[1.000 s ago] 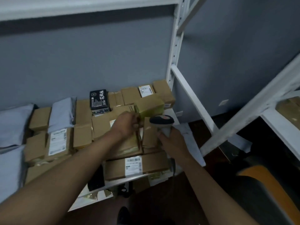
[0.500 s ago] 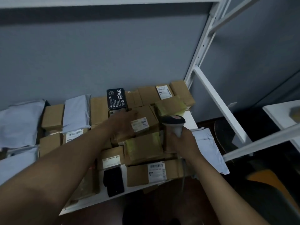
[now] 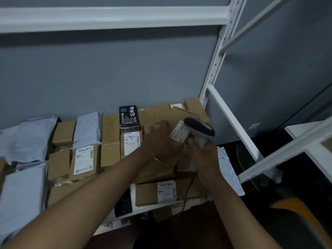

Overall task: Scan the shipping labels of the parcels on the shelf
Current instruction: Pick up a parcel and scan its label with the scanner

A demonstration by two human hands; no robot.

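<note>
Many brown cardboard parcels [image 3: 86, 161] with white shipping labels lie packed on the white shelf [image 3: 143, 211]. My left hand [image 3: 161, 141] grips a small brown parcel [image 3: 179, 134], tilted up with its barcode label facing the scanner. My right hand [image 3: 203, 153] holds a handheld barcode scanner [image 3: 199, 129], dark head on a light grip, right beside that label. A long flat parcel [image 3: 161, 193] with a label lies at the shelf's front edge.
A black printed box [image 3: 129, 115] stands at the back. Grey poly mailers [image 3: 27, 139] fill the left side. A white upright [image 3: 213, 67] and a diagonal brace [image 3: 233, 123] frame the right. Another white shelf [image 3: 309, 133] lies far right, a dark and orange seat [image 3: 296, 218] below.
My left hand has lifted the small parcel and tilted its label toward the scanner. My right hand has raised the scanner up next to it. The view has shifted left and upward.
</note>
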